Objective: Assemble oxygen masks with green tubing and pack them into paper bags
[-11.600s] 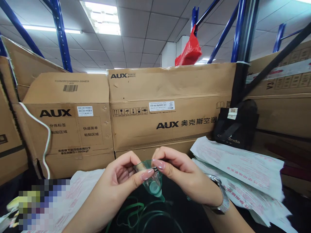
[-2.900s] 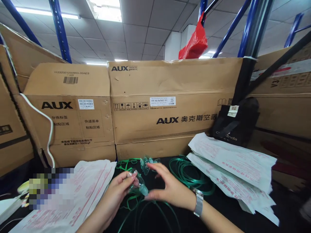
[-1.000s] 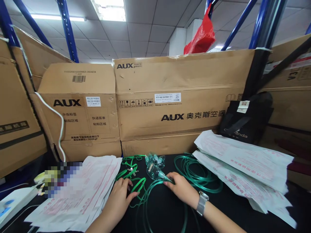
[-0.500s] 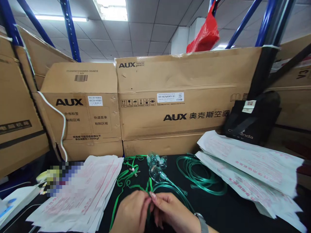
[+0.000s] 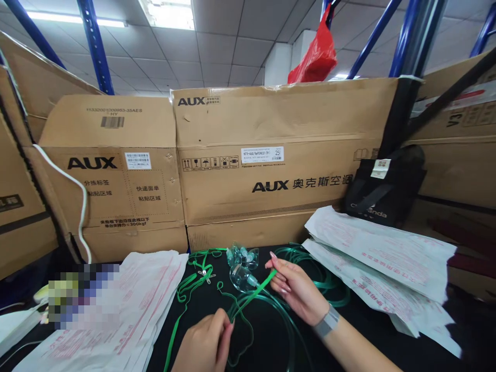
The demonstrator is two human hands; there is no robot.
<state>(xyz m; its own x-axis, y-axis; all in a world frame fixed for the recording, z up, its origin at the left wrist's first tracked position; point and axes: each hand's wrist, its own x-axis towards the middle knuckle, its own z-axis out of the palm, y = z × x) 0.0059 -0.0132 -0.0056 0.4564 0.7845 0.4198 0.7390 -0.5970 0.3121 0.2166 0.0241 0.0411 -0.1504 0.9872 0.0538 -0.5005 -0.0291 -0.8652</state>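
Note:
A flat green elastic strap [image 5: 253, 295] is stretched at a slant between my two hands. My left hand [image 5: 205, 341], near the bottom, is closed round its lower end. My right hand [image 5: 296, 289], a grey band on its wrist, pinches the upper end. A thin loop of green cord hangs between them. Behind the strap lie a clear oxygen mask [image 5: 240, 279], several small clear green-tinted pieces [image 5: 242, 255] and green tubing [image 5: 289, 320]. More coiled tubing [image 5: 333, 297] lies behind my right hand, partly hidden. Other green straps [image 5: 189, 285] are heaped left of the mask.
White printed paper pouches [image 5: 132, 305] are stacked at left, with more pouches [image 5: 375, 258] at right. Cardboard boxes [image 5: 267, 206] wall off the back of the black table. A black bag [image 5: 382, 191] stands at the right rear. A white cable [image 5: 83, 206] hangs at left.
My hands were together at the front centre. My right hand has moved up and right with one strap end, drawing the strap out from my left hand. The view has shifted slightly.

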